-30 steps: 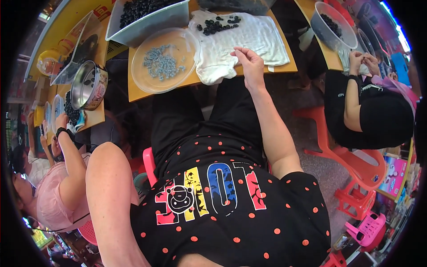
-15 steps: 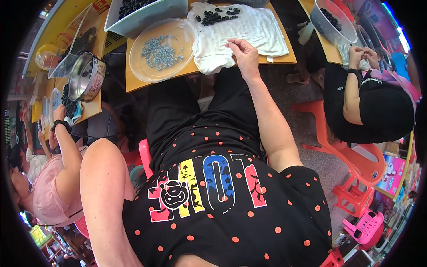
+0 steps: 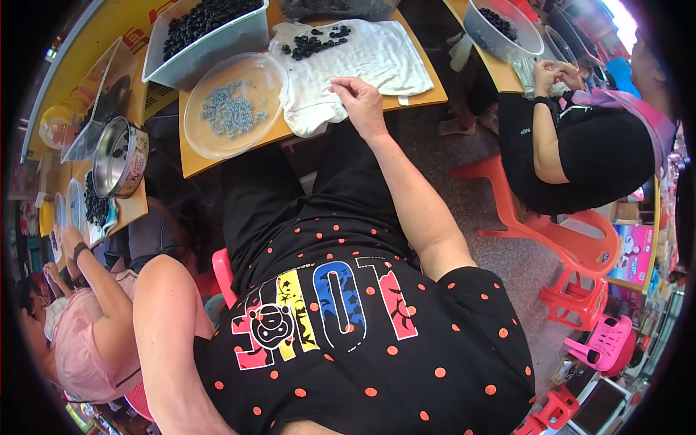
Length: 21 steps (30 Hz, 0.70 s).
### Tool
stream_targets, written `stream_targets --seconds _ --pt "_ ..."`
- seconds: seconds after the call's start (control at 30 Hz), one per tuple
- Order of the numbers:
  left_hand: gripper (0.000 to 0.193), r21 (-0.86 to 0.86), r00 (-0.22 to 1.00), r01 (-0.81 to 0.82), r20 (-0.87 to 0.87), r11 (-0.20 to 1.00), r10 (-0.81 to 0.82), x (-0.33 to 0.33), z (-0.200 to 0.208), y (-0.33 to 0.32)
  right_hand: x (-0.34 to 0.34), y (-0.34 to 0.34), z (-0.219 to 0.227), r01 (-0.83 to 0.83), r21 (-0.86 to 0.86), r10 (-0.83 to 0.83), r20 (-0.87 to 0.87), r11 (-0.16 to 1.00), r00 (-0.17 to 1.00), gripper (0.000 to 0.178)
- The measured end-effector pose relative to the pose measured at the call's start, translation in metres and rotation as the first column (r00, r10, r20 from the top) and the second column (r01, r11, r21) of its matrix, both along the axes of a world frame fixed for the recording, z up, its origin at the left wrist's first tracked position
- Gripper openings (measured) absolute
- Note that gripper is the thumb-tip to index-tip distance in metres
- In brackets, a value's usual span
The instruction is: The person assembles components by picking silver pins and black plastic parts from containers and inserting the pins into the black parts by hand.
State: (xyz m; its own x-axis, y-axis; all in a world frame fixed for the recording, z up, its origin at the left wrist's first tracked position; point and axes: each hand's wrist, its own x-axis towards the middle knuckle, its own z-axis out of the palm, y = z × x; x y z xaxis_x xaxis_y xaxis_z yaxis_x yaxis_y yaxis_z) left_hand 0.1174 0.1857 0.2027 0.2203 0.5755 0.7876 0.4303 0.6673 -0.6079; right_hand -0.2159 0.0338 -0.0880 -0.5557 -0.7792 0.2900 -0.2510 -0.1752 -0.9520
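Observation:
My right hand (image 3: 362, 110) is at the near edge of a white cloth (image 3: 384, 61) spread on the table. Its fingers are bent and closed together; whatever they hold, if anything, is too small to make out. Farther back on the cloth lies a loose cluster of small black bead-like pieces (image 3: 313, 46). Left of the cloth, a round clear plastic tray (image 3: 194, 123) holds many small blue-grey pieces (image 3: 232, 110). My left arm (image 3: 170, 341) is bent with its elbow forward, and the left hand is out of view.
A grey tub (image 3: 206, 61) full of black pieces stands behind the tray. On the left, a metal bowl (image 3: 119, 159) sits on another table near a person in pink (image 3: 98, 333). A person in black (image 3: 587, 156) sits at right, beside an orange chair (image 3: 551, 232).
The whole view has shifted, so the table appears lower and more to the left. My right hand keeps about the same place at the cloth's edge, fingers still closed.

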Motion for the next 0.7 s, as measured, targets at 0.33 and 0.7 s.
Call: stream_targets --seconds 0.33,0.7 --pt "0.038 0.305 0.821 -0.341 -0.365 0.889 0.44 -0.025 -0.051 -0.099 0.005 -0.005 0.0 -0.013 0.016 0.011 0.144 1.0 0.989 0.014" --pt "0.065 0.61 0.853 -0.434 0.042 0.663 0.52 0.019 -0.14 -0.154 0.007 -0.001 0.002 0.013 0.026 -0.017 0.154 1.0 0.988 0.013"
